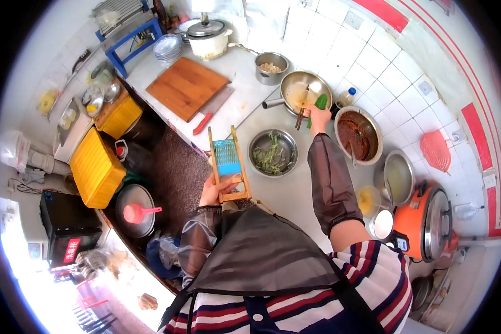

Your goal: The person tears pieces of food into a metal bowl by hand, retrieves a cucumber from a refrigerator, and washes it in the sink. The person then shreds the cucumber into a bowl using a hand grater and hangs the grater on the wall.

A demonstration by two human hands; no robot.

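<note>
The left hand [211, 191] pinches the lower end of a wood-framed grater [226, 155], thumb pressed on its front and the other fingers mostly hidden behind; the grater tilts up over the front edge of the counter [312, 186]. The right hand [317, 119] reaches toward the counter's back edge, its fingers closed around a green vegetable [322, 101] that sticks up beside the frying pan [290, 84]. Chopsticks [300, 119] jut over the pan's rim close to that hand; whether they touch it I cannot tell. Between the two hands, a metal bowl [293, 146] contains green shreds [273, 157]. A bowl of red sauce stands near the back edge, right of the pan. Toward the counter's far left end, a red-handled knife [202, 123] lies beside a cutting board [187, 88].
</note>
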